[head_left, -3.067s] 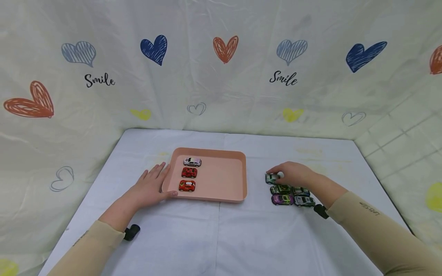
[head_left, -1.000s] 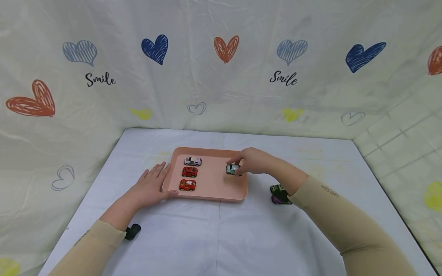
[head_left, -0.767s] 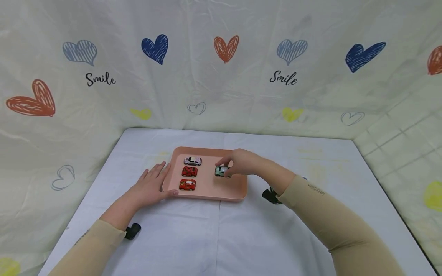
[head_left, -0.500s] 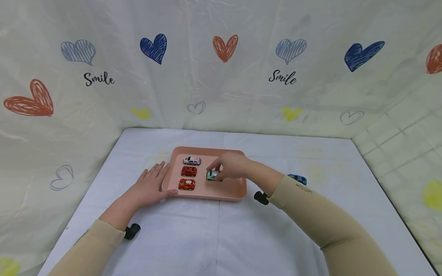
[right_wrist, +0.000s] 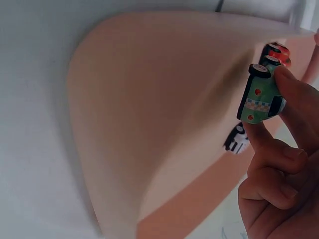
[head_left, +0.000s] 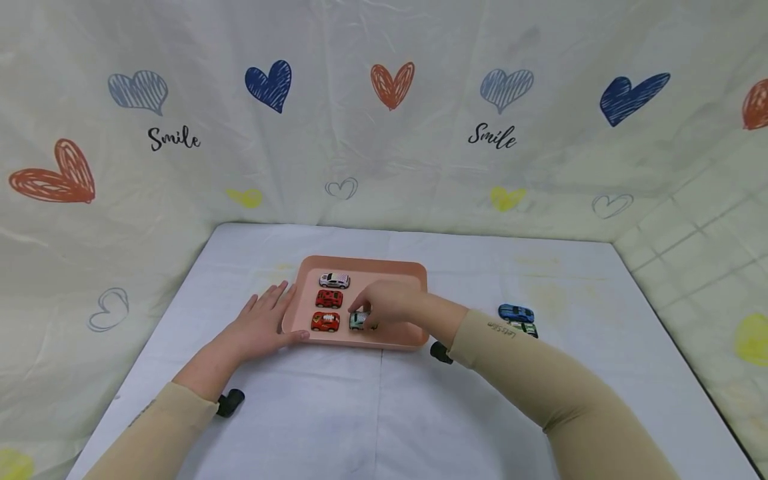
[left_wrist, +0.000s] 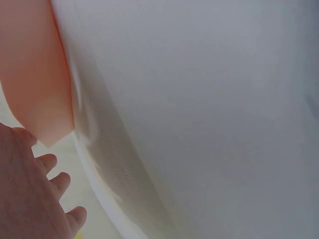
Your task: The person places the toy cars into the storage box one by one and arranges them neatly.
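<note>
My right hand [head_left: 387,303] pinches a mint-green toy car [right_wrist: 263,97] between thumb and fingers, over the front middle of a pink tray [head_left: 402,270]. In the head view this car is just right of a red toy car [head_left: 325,322]. Behind that one, in a column along the tray's left side, are another red toy car [head_left: 329,299] and a white toy car [head_left: 334,281]. My left hand [head_left: 255,327] rests with spread fingers at the tray's left edge, its thumb on the front left corner. The left wrist view shows those fingers [left_wrist: 61,184] beside the tray wall.
Right of the tray, a blue toy car [head_left: 516,313] and a partly covered green one [head_left: 525,329] lie on the white-covered table [head_left: 336,413]. My right sleeve [head_left: 540,380] hides the area in front of them. A curtain with printed hearts [head_left: 390,153] hangs behind.
My right hand has picked up the mint-green car from the group at the right and carried it left over the tray, then nearer to me beside the front red car. My left hand stays put.
</note>
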### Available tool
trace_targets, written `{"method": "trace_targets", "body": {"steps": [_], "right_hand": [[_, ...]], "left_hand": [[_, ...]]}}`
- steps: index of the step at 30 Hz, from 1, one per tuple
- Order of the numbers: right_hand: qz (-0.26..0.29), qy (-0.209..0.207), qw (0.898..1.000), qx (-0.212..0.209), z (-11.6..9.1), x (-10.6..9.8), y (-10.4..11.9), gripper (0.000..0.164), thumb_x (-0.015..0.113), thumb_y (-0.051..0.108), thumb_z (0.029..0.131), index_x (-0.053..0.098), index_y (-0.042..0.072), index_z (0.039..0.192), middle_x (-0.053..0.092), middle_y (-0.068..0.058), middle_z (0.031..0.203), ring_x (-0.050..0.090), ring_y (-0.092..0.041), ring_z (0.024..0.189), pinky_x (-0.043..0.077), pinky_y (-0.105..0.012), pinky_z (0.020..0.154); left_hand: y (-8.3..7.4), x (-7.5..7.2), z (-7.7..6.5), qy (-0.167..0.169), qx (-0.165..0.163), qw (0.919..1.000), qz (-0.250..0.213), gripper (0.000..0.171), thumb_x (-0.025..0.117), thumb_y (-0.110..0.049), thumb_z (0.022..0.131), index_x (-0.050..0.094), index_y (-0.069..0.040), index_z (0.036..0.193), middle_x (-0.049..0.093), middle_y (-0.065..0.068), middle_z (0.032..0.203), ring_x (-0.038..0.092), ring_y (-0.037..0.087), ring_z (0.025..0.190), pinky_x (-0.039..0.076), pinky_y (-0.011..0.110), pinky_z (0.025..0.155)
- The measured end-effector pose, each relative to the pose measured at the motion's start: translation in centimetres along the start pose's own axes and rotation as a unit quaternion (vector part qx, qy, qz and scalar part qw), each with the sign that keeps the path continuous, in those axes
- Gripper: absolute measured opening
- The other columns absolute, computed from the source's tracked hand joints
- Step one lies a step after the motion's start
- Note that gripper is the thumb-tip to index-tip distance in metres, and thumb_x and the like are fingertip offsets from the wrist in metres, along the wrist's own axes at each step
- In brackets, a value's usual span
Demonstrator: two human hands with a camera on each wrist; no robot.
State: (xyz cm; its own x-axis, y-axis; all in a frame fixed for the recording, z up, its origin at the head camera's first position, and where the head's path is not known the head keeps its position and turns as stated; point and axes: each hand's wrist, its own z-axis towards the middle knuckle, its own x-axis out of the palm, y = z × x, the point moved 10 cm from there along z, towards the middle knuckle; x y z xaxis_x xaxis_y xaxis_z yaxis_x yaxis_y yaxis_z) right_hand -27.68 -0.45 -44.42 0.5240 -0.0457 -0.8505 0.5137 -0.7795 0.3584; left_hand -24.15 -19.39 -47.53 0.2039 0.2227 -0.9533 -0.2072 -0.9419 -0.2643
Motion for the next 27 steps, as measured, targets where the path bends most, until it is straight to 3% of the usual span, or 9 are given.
{"method": "trace_targets", "body": {"steps": [9, 27], "right_hand": [[-0.005, 0.005, 1.0, 0.004, 0.6, 1.3, -0.1, 0.035, 0.079, 0.026, 0.087, 0.073, 0.031, 0.121, 0.065, 0.013, 0.097, 0.057, -0.009, 0.09, 0.05, -0.025, 0.083], [-0.026, 0.002, 1.0, -0.012, 0.5, 1.3, -0.2, 0.044, 0.08, 0.035, 0.085, 0.069, 0.033, 0.128, 0.063, 0.011, 0.1, 0.056, -0.007, 0.088, 0.05, -0.025, 0.079]], "left_hand": [[-0.2, -0.2, -0.1, -0.004, 0.001, 1.0, -0.005, 0.112, 0.055, -0.078, 0.082, 0.018, -0.005, 0.158, 0.014, 0.019, 0.164, 0.012, 0.041, 0.149, 0.007, 0.062, 0.118], [-0.4, -0.4, -0.2, 0.003, 0.002, 1.0, 0.003, 0.111, 0.054, -0.078, 0.083, 0.018, -0.005, 0.158, 0.015, 0.02, 0.163, 0.013, 0.041, 0.149, 0.009, 0.062, 0.118]]}}
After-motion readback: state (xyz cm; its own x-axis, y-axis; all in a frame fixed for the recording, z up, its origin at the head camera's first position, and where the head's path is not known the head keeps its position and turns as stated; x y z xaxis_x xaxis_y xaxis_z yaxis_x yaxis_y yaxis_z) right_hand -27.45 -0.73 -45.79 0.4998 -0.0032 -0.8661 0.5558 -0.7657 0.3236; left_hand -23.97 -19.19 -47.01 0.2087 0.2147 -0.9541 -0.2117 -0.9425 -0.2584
